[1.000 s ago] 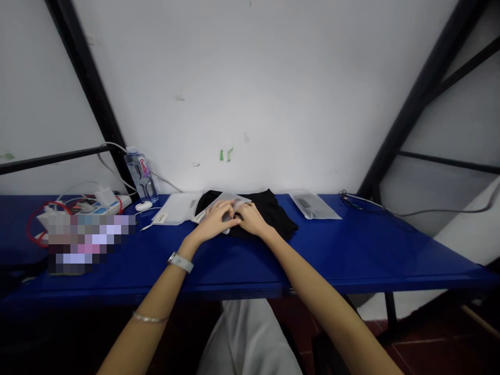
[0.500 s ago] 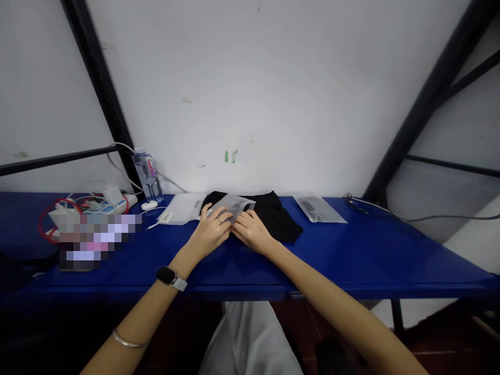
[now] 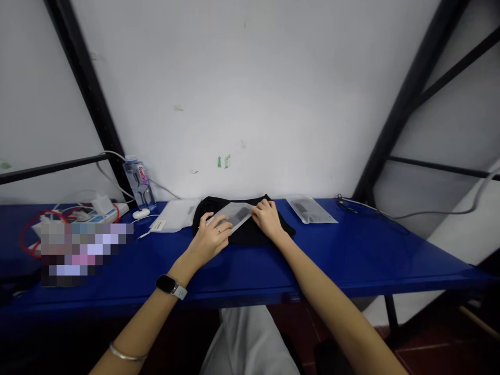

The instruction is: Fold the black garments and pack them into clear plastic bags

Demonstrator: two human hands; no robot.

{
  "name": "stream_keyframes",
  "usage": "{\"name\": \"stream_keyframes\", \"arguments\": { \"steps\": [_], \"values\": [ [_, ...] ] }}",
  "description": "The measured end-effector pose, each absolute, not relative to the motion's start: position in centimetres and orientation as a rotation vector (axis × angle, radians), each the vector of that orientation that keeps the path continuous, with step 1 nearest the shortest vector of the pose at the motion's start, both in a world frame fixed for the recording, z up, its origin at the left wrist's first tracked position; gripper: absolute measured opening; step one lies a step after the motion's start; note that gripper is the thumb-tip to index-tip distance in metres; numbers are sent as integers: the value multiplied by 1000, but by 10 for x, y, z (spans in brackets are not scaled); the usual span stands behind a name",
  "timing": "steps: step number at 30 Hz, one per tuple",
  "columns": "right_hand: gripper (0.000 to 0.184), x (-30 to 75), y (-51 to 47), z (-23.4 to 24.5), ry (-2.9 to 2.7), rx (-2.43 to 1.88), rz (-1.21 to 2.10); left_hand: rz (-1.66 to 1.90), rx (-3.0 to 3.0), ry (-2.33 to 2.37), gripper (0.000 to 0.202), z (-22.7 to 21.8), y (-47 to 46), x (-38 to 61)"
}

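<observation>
Head view: translucent pouch (image 3: 239, 212) lies slanted on black cloth (image 3: 244, 237), blue table (image 3: 351, 260) beneath. A dark patch shows on it; contents cannot be made out. Left hand (image 3: 210, 240): fingers spread over pouch's left end; whether gripping, cannot tell. Right hand (image 3: 269, 220): fingertips together at its right corner, clamped on the edge. Second pouch (image 3: 309, 209) lies flat, right of cloth; contents unclear. Clear bottle (image 3: 139, 186) upright, far left; fill level unreadable.
</observation>
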State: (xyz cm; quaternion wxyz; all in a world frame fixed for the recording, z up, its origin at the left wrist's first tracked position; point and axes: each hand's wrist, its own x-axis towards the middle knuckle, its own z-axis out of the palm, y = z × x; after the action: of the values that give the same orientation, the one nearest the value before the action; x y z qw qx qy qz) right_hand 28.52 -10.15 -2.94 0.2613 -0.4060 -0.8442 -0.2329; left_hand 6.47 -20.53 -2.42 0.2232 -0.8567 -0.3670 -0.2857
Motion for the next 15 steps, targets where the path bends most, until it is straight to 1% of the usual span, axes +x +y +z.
{"name": "stream_keyframes", "arguments": {
  "steps": [3,5,10,12,15],
  "values": [
    [17,302,-90,-31,-2174,-1284,-570,-861,-2271,-1053,21,-24,-203,61],
    [15,308,-88,-30,-2126,-1323,-555,-902,-2201,-1109,20,-24,-199,56],
    [7,309,-101,-15,-2118,-1138,-491,-947,-1943,-1468,17,-27,-191,43],
    [6,303,-114,-9,-2172,-982,-389,-915,-1869,-1605,27,-28,-190,40],
    [4,286,-135,-7,-2284,-719,-202,-814,-1943,-1635,50,-31,-188,40]
  ]
}}
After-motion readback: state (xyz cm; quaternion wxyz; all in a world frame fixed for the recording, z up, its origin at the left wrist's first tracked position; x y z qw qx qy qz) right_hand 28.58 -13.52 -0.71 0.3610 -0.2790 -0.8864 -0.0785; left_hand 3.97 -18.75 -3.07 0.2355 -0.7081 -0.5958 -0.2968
